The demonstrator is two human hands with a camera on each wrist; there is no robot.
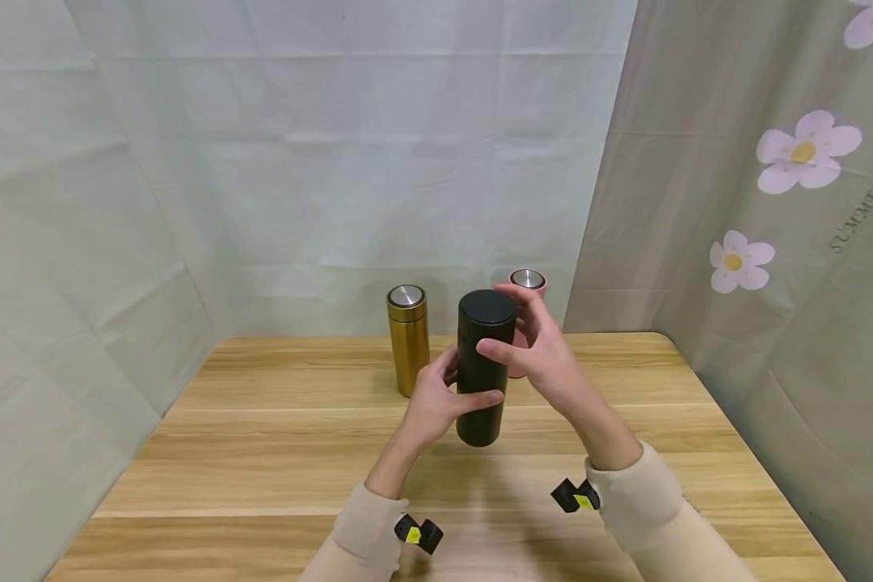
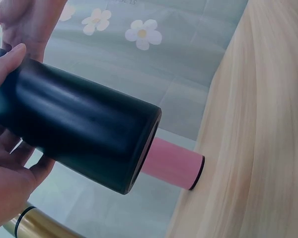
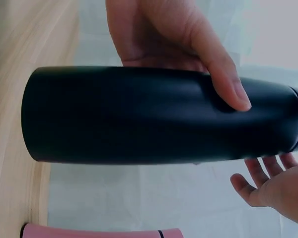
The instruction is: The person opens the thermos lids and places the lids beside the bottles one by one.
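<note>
A black thermos bottle [image 1: 482,372] is held upright, slightly tilted, above the wooden table. My left hand [image 1: 432,402] grips its body at mid-height, thumb across the near side. Near the top, my right hand [image 1: 538,347] holds it around the lid end, thumb on the front and fingers reaching behind. In the right wrist view, the right hand [image 3: 283,188] lies along the lid end of the bottle, while the left hand [image 3: 174,34] wraps the body. The bottle's base shows in the left wrist view, apart from the tabletop.
A gold thermos bottle [image 1: 409,347] with a silver-topped lid stands behind to the left. Behind the right hand is a pink thermos bottle [image 1: 527,280], partly hidden. The wooden table [image 1: 276,453] ends at hanging cloth [image 1: 349,162] behind and at the sides.
</note>
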